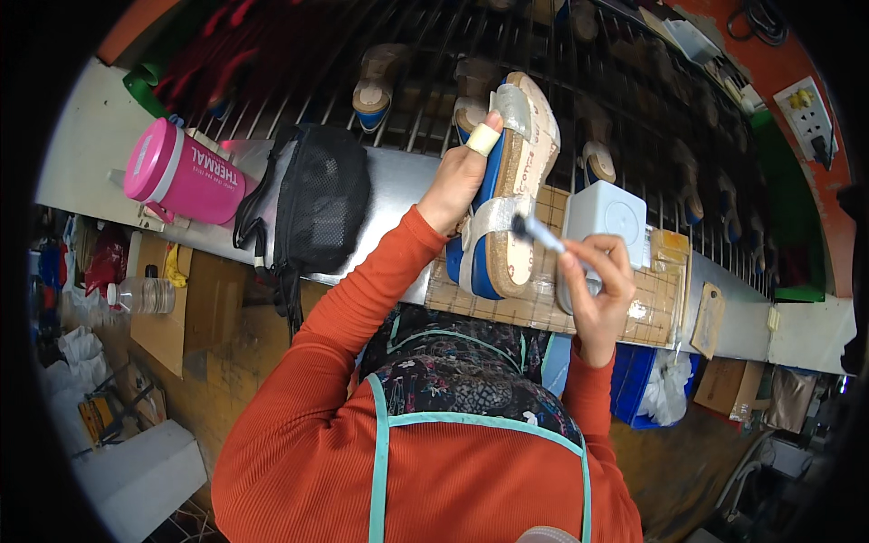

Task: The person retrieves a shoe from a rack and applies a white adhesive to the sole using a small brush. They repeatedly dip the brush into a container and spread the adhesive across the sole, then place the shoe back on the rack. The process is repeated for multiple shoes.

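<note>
My left hand, a pale wrap around its thumb, is closed on the side of a sandal. The sandal has a cork edge, a blue side, a pale tan face with writing and whitish straps across it. It stands tilted above a board, its long side running away from me. In my right hand, the fingers pinch the light handle of a small brush. The dark bristles are at the sandal's lower strap; blur hides whether they touch. Just beside that hand is a white plastic container, partly hidden by my fingers.
Beneath the sandal lies a tan board with a grid pattern. Left on the metal ledge are a black mesh bag and a pink jug. Beyond, several sandals rest on a rack of metal bars. A blue crate sits lower right.
</note>
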The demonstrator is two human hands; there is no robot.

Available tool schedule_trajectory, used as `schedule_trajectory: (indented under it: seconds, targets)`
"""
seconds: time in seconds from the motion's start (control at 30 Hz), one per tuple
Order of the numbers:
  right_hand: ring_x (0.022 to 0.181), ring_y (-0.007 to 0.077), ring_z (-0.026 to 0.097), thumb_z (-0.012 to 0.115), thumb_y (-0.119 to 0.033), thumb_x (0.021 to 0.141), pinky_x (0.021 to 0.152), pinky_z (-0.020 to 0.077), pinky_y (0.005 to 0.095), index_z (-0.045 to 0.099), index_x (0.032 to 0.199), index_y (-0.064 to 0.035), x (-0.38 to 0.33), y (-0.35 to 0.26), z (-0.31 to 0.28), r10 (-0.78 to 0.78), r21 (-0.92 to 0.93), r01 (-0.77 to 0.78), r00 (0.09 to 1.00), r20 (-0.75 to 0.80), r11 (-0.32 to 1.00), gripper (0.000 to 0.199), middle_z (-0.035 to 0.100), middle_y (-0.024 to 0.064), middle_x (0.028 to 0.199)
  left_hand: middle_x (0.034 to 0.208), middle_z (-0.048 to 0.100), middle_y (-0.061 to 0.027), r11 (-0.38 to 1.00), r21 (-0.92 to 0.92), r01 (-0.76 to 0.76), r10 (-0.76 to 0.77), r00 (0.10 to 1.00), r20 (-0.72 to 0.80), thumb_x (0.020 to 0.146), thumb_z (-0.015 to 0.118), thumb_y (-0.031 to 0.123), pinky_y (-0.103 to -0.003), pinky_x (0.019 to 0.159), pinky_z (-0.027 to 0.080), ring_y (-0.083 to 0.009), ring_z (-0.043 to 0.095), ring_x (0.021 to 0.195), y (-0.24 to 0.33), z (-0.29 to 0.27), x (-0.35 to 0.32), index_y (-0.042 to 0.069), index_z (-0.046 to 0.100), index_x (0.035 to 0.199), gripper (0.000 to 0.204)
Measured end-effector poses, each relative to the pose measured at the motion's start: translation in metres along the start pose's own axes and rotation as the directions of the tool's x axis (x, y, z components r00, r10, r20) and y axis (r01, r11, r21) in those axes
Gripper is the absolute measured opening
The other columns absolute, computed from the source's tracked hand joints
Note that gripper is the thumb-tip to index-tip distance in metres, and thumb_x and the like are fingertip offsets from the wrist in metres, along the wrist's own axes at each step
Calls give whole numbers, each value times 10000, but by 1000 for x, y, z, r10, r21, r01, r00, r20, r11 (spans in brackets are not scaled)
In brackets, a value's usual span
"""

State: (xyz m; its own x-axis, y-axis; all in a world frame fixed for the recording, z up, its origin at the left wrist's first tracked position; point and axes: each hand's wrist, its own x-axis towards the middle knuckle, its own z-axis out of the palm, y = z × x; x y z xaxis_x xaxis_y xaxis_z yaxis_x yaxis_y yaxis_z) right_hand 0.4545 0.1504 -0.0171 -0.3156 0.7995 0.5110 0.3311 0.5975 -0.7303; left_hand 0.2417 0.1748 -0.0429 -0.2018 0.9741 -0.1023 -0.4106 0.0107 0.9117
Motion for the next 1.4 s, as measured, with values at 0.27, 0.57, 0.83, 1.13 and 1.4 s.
schedule_trajectory:
  seconds: [0.27, 0.57, 0.83, 1.13, 1.4]
  targets:
    - [628, 85, 517, 769, -74, 761, 729, 342, 271, 757, 920, -66, -17, -10, 3, 73, -37, -72, 997, 34, 997, 160, 580, 25, 878, 879, 657, -105, 987, 146, -69, 83, 992, -92, 885, 499, 674, -241, 727, 491, -121, 608, 803, -9, -19, 2, -109, 644, 1025, 808]
    - [737, 134, 523, 792, -99, 716, 764, 309, 295, 759, 920, -111, -3, -7, 12, -166, -266, 156, 986, -15, 951, 206, 598, 19, 881, 869, 671, -114, 975, 210, -71, 90, 992, -83, 884, 498, 673, -251, 743, 491, -125, 614, 787, -5, -23, 1, -105, 647, 1078, 815]
    - [730, 145, 517, 802, -90, 672, 731, 340, 299, 764, 889, -112, 2, -2, 2, -198, -132, 216, 971, 136, 967, 221, 599, 17, 825, 1130, 638, -165, 982, 8, 187, -187, 981, 46, 856, 476, 728, -279, 877, 488, -179, 626, 980, -6, -27, 14, -61, 566, 1243, 883]
    - [722, 151, 480, 806, -99, 654, 672, 360, 289, 769, 884, -139, 30, -14, 2, -323, -26, 339, 914, 245, 940, 235, 597, -5, 813, 1247, 606, -90, 845, -130, 519, -439, 811, 387, 929, 402, 657, -310, 887, 512, -154, 605, 1066, -5, -28, -6, 109, 502, 1355, 701]
    - [759, 133, 542, 798, -146, 679, 733, 320, 299, 771, 892, -134, 58, -21, 28, -480, 184, 446, 771, 417, 876, 215, 610, 3, 813, 1241, 487, -265, 623, -163, 765, -473, 535, 700, 943, 464, 546, -439, 815, 550, -359, 585, 1044, -43, -68, -54, 16, 462, 1301, 640]
